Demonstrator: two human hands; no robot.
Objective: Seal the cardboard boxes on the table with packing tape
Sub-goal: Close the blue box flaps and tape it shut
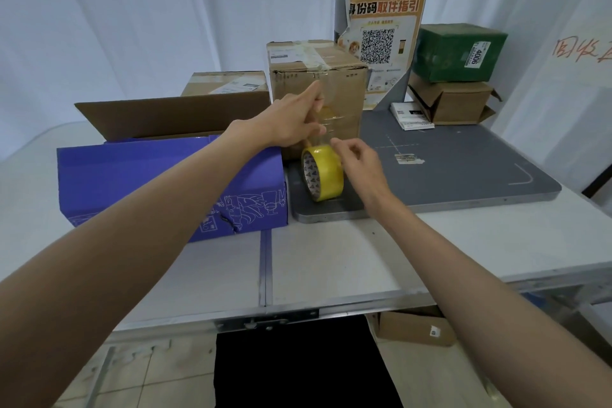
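**Tape strip drawn up from roll beside tall box**

Left hand (294, 124) pinches the free end of a clear tape strip (326, 116), pulled up from the yellow roll of packing tape (323, 177) standing on edge on the dark grey mat (463, 169). Right hand (359, 161) sits at the roll's top, fingers (344, 146) curled; whether they actually grip it, cannot tell. Tall brown cardboard box (344, 89) stands just behind; open purple cardboard box (159, 179) to its left on the white worktop (331, 262).

Risks: the roll could lift or roll away if unsteadied; the strip could fold onto itself or stick crooked.
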